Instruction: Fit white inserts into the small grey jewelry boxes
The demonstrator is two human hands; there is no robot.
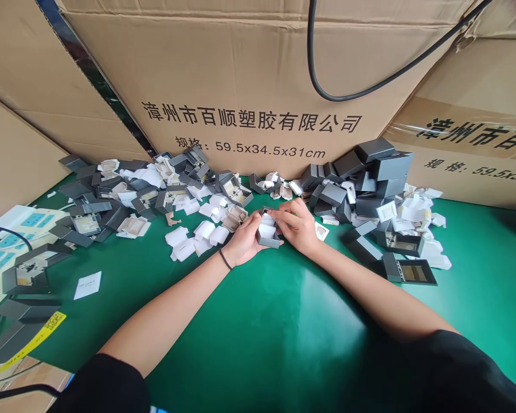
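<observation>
A small grey box [270, 236] with a white insert [266, 222] in it rests on the green table [262, 321], gripped from both sides. My left hand [243, 241], a black band on its wrist, curls round the box's left side. My right hand [296, 225] pinches the top right edge of the box and the white insert. Around them lie many loose grey boxes and white inserts.
A heap of grey boxes [365, 178] lies right of my hands, another heap with white inserts [155, 189] to the left. Large cardboard cartons [241, 74] wall off the back, a black cable [327, 86] hanging over them. A white card [87, 284] lies at left.
</observation>
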